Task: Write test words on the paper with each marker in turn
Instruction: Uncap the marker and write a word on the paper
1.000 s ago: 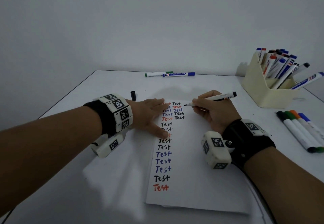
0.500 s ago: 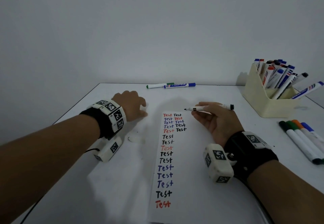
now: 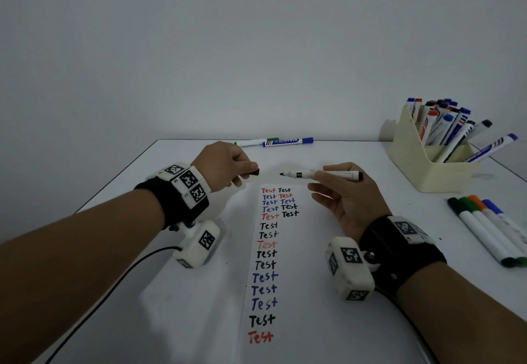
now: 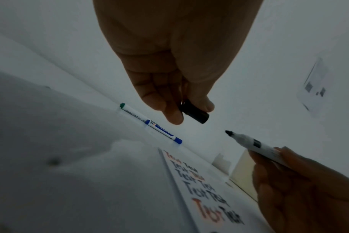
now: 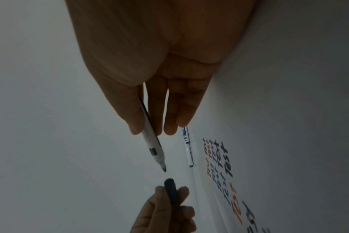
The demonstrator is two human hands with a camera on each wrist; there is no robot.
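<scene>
Above the top of the paper (image 3: 273, 264), the right hand (image 3: 346, 192) pinches a marker (image 3: 322, 174) between thumb and fingers. The marker is white with a black tip and a black end, lies level, and points left at a black cap (image 3: 253, 173). The left hand (image 3: 225, 165) pinches that cap; cap and tip are near but apart. The paper lies flat on the counter (image 3: 171, 306) with rows of "Test" in red, blue and black. At the far right, a cream box (image 3: 427, 164) holds many capped markers, standing and leaning.
</scene>
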